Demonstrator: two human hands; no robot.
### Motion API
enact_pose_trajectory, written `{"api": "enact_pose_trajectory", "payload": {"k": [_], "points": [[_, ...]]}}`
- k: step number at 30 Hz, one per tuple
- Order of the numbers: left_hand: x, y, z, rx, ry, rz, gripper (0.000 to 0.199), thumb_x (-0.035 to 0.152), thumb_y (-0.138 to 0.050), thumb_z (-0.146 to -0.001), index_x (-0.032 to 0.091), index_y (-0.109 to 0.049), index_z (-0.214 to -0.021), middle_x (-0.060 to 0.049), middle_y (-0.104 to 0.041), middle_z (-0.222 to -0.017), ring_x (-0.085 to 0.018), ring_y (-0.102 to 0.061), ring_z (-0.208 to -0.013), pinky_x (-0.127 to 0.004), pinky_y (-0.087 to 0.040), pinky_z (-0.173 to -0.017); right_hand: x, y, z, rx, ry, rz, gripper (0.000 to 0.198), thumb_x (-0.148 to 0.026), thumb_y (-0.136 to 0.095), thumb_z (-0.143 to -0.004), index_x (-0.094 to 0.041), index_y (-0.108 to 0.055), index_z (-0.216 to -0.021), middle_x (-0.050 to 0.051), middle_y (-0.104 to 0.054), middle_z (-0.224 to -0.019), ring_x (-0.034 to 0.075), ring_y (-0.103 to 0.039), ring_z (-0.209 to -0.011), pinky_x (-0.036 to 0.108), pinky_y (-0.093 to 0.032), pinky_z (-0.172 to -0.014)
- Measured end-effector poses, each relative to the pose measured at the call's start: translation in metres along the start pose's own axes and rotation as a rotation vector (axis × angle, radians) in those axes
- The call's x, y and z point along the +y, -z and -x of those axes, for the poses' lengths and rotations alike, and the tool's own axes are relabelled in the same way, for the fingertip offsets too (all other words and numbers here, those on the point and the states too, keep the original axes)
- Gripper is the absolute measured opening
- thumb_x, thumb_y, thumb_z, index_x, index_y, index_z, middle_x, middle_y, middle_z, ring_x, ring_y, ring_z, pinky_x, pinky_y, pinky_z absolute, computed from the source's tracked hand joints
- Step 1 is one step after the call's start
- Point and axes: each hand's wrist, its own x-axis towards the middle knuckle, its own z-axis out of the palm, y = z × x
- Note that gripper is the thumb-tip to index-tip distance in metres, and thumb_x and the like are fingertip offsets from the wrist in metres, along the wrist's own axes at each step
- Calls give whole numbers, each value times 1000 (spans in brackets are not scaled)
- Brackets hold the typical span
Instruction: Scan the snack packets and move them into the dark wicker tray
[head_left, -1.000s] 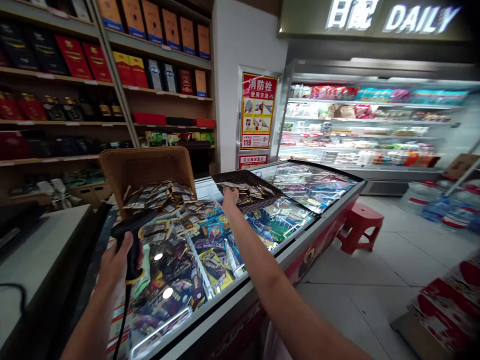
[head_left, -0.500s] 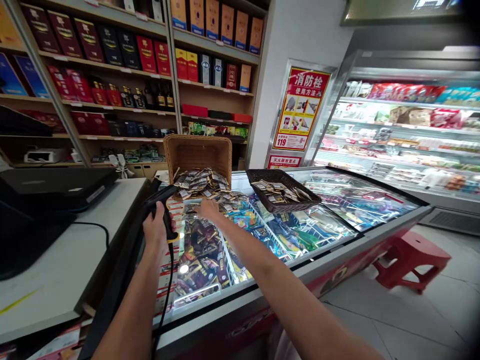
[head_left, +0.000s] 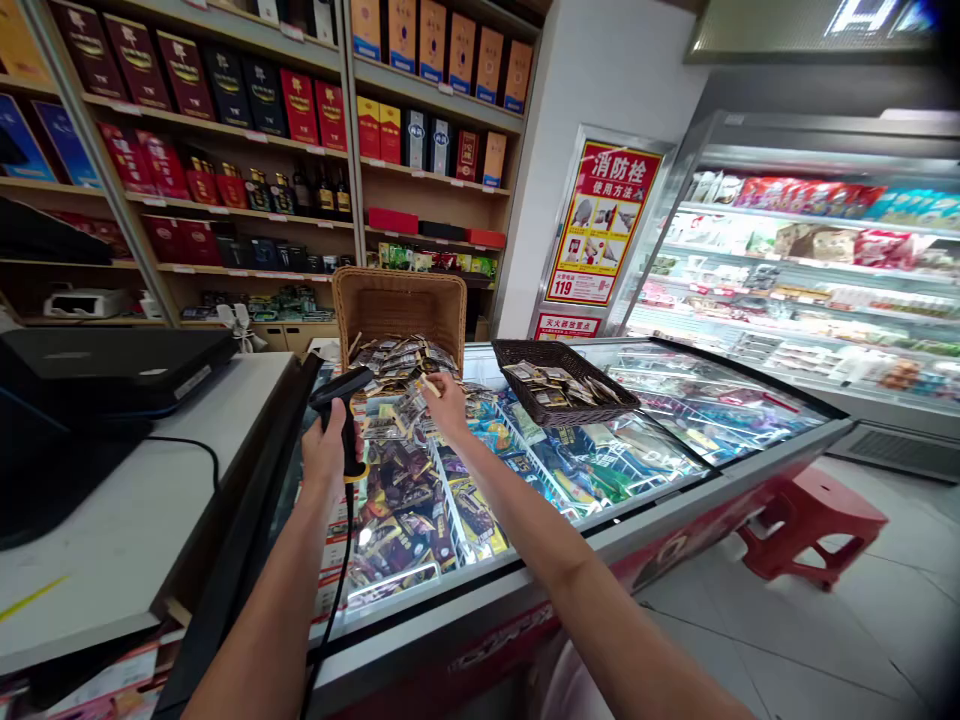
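Observation:
My left hand (head_left: pixel 324 448) is wrapped round the handle of a black barcode scanner (head_left: pixel 346 400) with yellow trim, its cable hanging down. My right hand (head_left: pixel 448 402) pinches a small snack packet (head_left: pixel 414 404) by its edge, raised above the freezer's glass top. Just behind it, a tan wicker basket (head_left: pixel 401 290) lies tipped on its side, and many similar packets (head_left: pixel 405 358) spill from its mouth. To the right of this hand, a dark brown woven basket (head_left: pixel 559 408) holds more of these packets.
Beneath both hands runs a glass-topped chest freezer (head_left: pixel 660 510) full of colourful packs in wire dividers. A white counter (head_left: pixel 97 510) with a black machine stands left. A red stool (head_left: pixel 817 525) is on the floor at right. Shelves of boxes (head_left: pixel 300 105) line the back wall.
My right hand has lifted a packet up from the pile near the tan basket. My left hand, still round the scanner, has shifted slightly right.

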Motion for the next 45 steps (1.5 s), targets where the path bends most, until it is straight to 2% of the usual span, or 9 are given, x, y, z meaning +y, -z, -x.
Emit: {"api": "enact_pose_trajectory", "payload": {"k": [2, 5, 9, 11, 14, 23, 32, 41, 45], "points": [[0, -4, 3, -64, 11, -16, 61, 73, -77, -69, 20, -51, -80, 3, -55, -62, -9, -46, -41, -23, -36, -35, 0, 30, 2, 76, 24, -76, 26, -36, -62, -86, -20, -68, -106, 3, -68, -89, 15, -57, -70, 25, -48, -62], [-2, -10, 11, -190, 17, -90, 58, 70, -76, -72, 19, -52, -83, 3, -56, -63, -9, -46, -41, -22, -35, -35, 7, 65, 6, 208, -48, -171, 28, -40, -64, -84, -17, -69, -99, 1, -62, -75, 12, -49, -58, 24, -42, -54], [-6, -15, 20, -398, -20, -253, 56, 70, -75, -75, 18, -53, -78, 2, -53, -58, -9, -45, -40, -21, -34, -35, 19, 82, 8, 368, -188, -295, 29, -40, -63, -83, -15, -67, -96, -1, -57, -71, 11, -46, -55, 24, -41, -50], [-8, -16, 23, -456, -23, -308, 57, 70, -75, -76, 18, -51, -75, 3, -50, -54, -9, -44, -39, -21, -34, -36, 21, 85, 8, 398, -179, -327, 28, -40, -63, -84, -15, -66, -96, 1, -59, -75, 11, -47, -56, 24, -43, -51], [-10, -16, 25, -460, -7, -323, 56, 69, -75, -77, 19, -51, -78, 3, -51, -56, -9, -45, -41, -21, -35, -37, 18, 89, 9, 427, -120, -316, 25, -39, -61, -88, -16, -64, -98, 2, -61, -80, 11, -49, -57, 24, -44, -50], [-12, -18, 24, -504, -1, -362, 51, 64, -73, -82, 19, -51, -82, 1, -57, -66, -8, -46, -43, -22, -36, -39, 14, 96, 11, 424, -162, -250, 18, -35, -55, -97, -18, -59, -102, 3, -62, -85, 12, -53, -52, 27, -51, -53], [-10, -16, 27, -596, 3, -439, 47, 62, -70, -84, 18, -53, -80, 2, -50, -53, -9, -43, -42, -21, -36, -40, 19, 96, 7, 428, -177, -245, 18, -36, -54, -98, -19, -58, -102, 4, -63, -89, 12, -54, -52, 27, -51, -52], [-6, -21, 31, -537, 62, -467, 56, 71, -71, -79, 19, -52, -80, 3, -50, -52, -9, -44, -42, -21, -38, -40, 20, 92, 5, 449, -178, -226, 18, -35, -55, -94, -18, -59, -98, 3, -63, -84, 12, -55, -49, 27, -48, -48], [-15, -11, 16, -468, 50, -430, 54, 70, -73, -77, 19, -54, -77, 1, -51, -50, -10, -43, -43, -21, -36, -39, 23, 94, -4, 557, -229, -309, 19, -32, -53, -94, -17, -60, -102, 7, -67, -96, 13, -62, -58, 27, -55, -54]]}}
